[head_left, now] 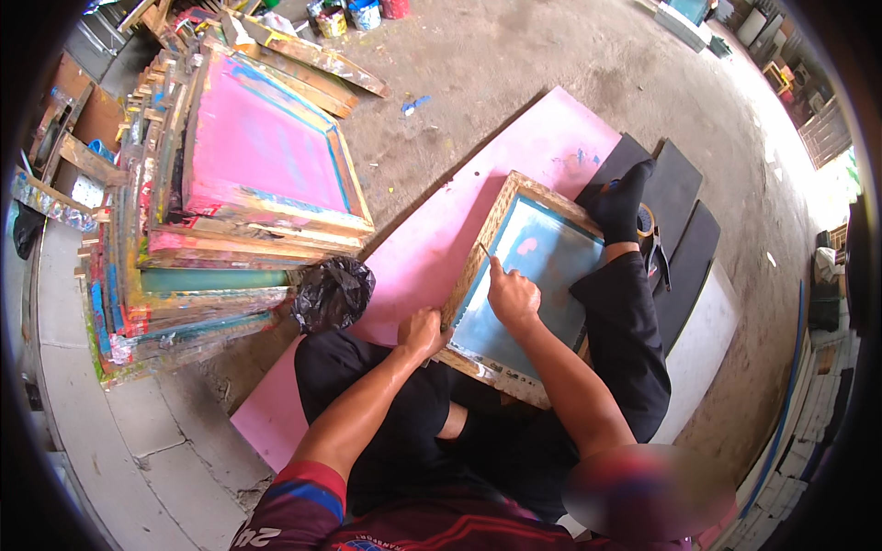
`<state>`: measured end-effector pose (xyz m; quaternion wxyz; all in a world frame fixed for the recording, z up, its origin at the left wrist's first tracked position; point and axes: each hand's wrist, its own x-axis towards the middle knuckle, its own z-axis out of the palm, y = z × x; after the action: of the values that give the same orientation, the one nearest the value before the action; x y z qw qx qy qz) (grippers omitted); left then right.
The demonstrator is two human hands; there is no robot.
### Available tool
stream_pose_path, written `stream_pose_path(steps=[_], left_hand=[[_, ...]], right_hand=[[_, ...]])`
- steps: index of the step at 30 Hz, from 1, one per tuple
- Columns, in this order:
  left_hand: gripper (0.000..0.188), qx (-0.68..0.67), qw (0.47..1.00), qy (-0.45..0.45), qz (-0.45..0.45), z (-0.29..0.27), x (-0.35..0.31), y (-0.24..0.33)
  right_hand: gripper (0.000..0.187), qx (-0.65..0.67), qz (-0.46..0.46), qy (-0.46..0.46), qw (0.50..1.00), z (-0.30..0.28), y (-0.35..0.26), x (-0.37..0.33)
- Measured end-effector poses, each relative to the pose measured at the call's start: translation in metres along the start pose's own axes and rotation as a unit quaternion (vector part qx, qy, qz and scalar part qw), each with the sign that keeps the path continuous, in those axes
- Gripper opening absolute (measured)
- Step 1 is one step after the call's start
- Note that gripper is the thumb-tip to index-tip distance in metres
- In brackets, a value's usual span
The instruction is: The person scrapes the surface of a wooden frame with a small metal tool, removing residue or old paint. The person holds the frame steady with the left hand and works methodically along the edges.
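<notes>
The person sits on the floor with legs folded, and a wooden screen frame (528, 285) with a blue mesh leans across the lap. The left hand (423, 332) is curled shut on the frame's near-left corner, steadying it where the side rail meets the bottom rail. The right hand (513, 296) is closed around a thin pointed tool (485, 251) — too small to name — with its tip touching the mesh just inside the left rail. That rail runs up and away from the right hand, its long axis slanting toward the far right, and the tool lies nearly along it; the right hand is the nearer one to the mesh. Beyond the right hand a foot in a black sock (622, 199) rests on the frame's far corner. Under everything lies a pink sheet (432, 234). To the left of the left hand sits a crumpled black plastic bag (333, 292), and farther left a stack of paint-stained frames (230, 202) — the top one pink.
</notes>
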<state>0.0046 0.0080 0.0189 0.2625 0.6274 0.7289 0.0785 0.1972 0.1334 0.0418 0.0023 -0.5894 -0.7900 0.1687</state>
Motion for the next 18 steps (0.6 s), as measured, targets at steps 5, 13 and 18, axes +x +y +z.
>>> stream_pose_path(steps=[5,13,18], left_hand=[[0.043,0.005,1.000,-0.005,0.012,-0.003,-0.002,0.001],[0.045,0.049,0.999,-0.004,0.007,0.003,0.002,-0.003],[0.047,0.051,0.999,-0.004,-0.001,0.004,0.000,-0.008]], right_hand=[[0.041,-0.007,0.019,0.018,1.000,0.005,-0.001,-0.006],[0.037,0.075,0.053,0.002,0.996,0.001,-0.005,0.000],[0.039,0.119,0.024,0.010,0.993,0.002,-0.004,-0.002]])
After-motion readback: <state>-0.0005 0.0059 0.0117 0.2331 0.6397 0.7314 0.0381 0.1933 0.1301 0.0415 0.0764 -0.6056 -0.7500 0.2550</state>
